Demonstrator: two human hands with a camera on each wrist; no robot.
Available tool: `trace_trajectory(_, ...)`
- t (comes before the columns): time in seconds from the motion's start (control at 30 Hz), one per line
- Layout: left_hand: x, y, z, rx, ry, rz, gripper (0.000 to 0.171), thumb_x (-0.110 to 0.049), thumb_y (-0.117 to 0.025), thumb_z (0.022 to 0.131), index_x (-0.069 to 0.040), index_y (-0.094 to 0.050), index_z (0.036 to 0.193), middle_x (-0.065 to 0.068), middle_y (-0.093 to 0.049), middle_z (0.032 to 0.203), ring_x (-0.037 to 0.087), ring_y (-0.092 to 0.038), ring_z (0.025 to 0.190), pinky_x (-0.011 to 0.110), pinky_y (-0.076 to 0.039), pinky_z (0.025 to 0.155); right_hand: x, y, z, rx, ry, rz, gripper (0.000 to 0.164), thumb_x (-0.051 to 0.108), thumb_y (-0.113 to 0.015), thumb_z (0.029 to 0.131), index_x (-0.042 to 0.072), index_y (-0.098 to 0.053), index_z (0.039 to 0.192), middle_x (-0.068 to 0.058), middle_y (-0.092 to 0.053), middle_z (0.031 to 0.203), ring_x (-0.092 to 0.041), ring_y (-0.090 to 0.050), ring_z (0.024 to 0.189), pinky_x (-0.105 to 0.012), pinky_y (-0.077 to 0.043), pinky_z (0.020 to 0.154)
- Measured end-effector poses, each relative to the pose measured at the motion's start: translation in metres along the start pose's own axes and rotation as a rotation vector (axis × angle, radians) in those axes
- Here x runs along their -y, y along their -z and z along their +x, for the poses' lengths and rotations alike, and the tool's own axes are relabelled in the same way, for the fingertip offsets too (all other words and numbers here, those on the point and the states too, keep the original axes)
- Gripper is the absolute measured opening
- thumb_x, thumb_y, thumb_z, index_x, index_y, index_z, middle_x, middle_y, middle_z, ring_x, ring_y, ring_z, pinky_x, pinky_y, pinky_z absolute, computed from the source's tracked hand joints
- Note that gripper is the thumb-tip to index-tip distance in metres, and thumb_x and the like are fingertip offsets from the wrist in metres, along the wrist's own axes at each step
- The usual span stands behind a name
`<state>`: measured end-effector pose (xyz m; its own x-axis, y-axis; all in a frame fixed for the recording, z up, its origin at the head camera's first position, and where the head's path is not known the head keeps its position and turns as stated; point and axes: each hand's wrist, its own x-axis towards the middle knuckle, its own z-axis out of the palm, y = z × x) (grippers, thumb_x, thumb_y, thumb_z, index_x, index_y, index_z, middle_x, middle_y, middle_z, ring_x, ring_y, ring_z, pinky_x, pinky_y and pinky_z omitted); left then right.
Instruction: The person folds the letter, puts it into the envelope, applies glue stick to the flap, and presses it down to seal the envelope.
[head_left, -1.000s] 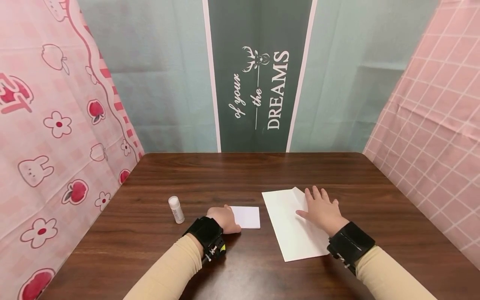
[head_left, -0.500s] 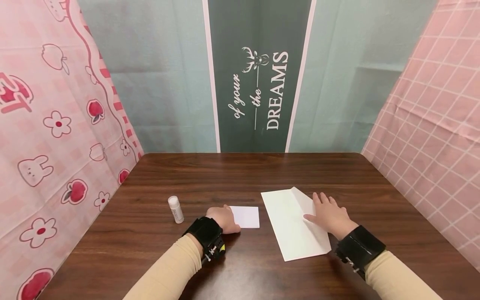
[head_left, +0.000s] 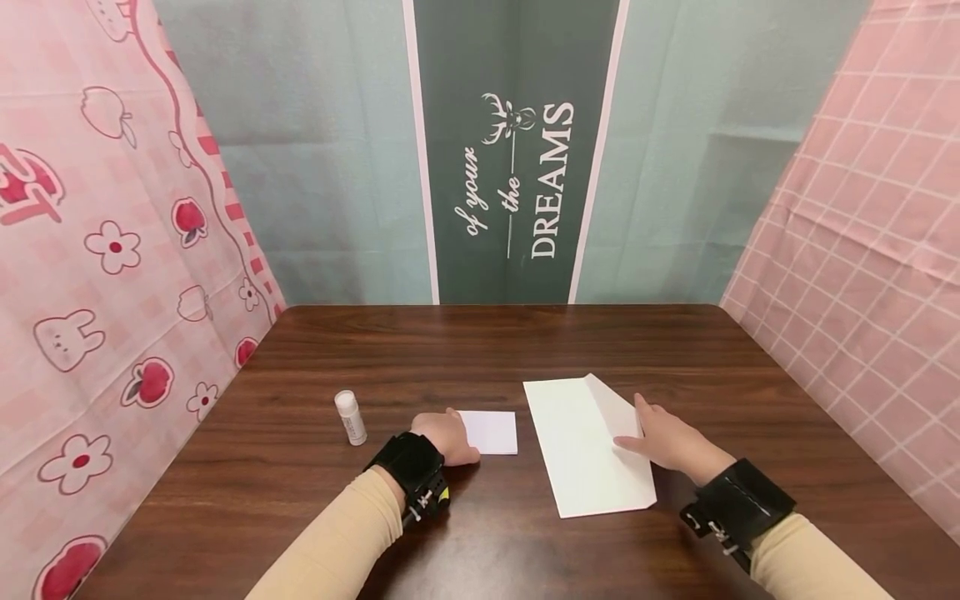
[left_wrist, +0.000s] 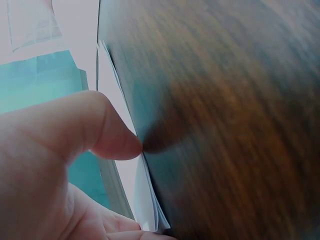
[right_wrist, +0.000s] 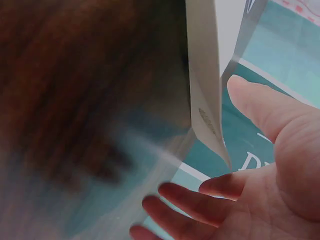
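Right hand has slid rightward off the folded sheet and turned sideways, thumb now at the flap. More of the flap shows; sheet's near edge has shifted slightly left.

Glue stick left, papers between, sheet right
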<state>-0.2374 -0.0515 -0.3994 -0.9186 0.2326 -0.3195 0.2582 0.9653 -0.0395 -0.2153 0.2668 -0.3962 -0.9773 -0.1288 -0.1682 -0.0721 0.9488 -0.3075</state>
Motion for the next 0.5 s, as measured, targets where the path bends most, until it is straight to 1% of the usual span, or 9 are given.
trace_trajectory(0.13,0.000,0.000,0.000,-0.004,0.003,0.008,0.079,-0.052,-0.055,0.081,0.003,-0.042,0.136,0.011,-0.068,0.099,0.020,-0.062,0.080,0.039,-0.049,0.070,-0.004,-0.003,-0.002,0.001,0.010,0.048,0.095,0.037,-0.069,0.082,-0.024,-0.018,0.133,-0.046,-0.030,0.130,-0.056,-0.034,0.119,-0.061,-0.035,0.092)
trace_trajectory(0.3,0.000,0.000,0.001,-0.002,0.004,0.006,0.079,-0.052,-0.054,0.081,0.003,-0.041,0.136,0.009,-0.067,0.105,0.020,-0.061,0.079,0.037,-0.049,0.070,-0.009,-0.008,-0.002,0.027,-0.004,0.122,0.101,0.034,-0.073,0.079,-0.025,-0.011,0.134,-0.046,-0.028,0.131,-0.054,-0.038,0.118,-0.058,-0.037,0.091)
trace_trajectory(0.5,0.000,-0.001,0.001,-0.009,0.005,0.013,0.079,-0.052,-0.055,0.081,0.003,-0.041,0.136,0.010,-0.068,0.101,0.019,-0.062,0.081,0.037,-0.049,0.070,-0.011,-0.012,-0.003,0.034,-0.021,0.169,0.105,0.029,-0.077,0.075,-0.025,-0.009,0.134,-0.046,-0.028,0.131,-0.054,-0.038,0.118,-0.058,-0.038,0.091)
